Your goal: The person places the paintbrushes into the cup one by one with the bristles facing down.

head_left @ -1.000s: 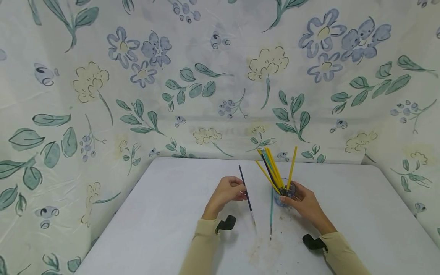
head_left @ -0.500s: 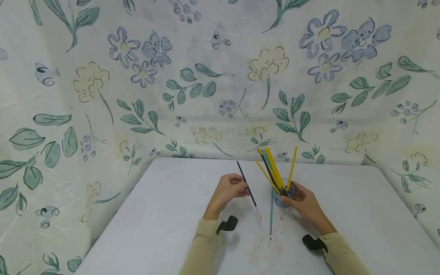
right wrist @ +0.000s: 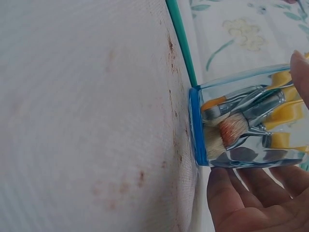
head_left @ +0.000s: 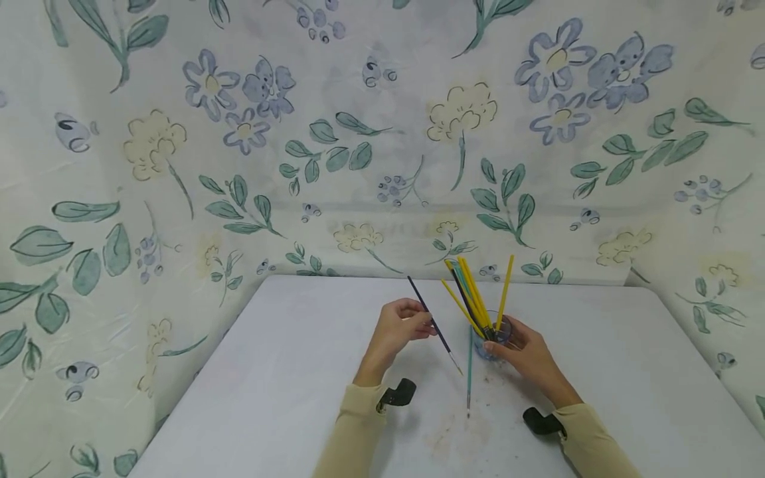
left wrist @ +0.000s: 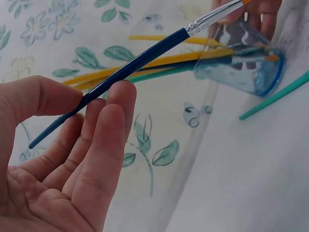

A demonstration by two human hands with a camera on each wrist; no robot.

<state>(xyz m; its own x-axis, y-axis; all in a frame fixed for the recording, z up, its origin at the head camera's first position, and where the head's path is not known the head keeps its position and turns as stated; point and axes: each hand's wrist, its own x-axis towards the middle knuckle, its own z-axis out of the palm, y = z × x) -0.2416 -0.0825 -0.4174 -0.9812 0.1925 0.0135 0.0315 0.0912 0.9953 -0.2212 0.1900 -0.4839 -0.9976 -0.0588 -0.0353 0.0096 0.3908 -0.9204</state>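
Observation:
My left hand (head_left: 402,326) pinches a dark blue paintbrush (left wrist: 135,63) between thumb and fingertips, its bristle end slanting down to the right over the table. My right hand (head_left: 526,355) grips a clear glass (right wrist: 251,159) with a blue base. Inside the glass several paintbrushes (head_left: 475,299), mostly with yellow handles, stand with bristles down; in the right wrist view one bristle head (right wrist: 234,126) looks reddish. Left of the glass lies a teal-handled paintbrush (head_left: 469,378) on the table, its tip toward me.
The white tabletop (head_left: 287,385) carries brownish smudges (head_left: 454,428) and small specks in front of the glass. A floral cloth (head_left: 335,166) hangs behind the table and along its sides. Dark wrist mounts (head_left: 399,393) stick out from both sleeves.
My left hand has shifted slightly up and right, and the blue paintbrush has tilted further, its bristle end swinging right toward the teal one. The right hand keeps its grip on the glass.

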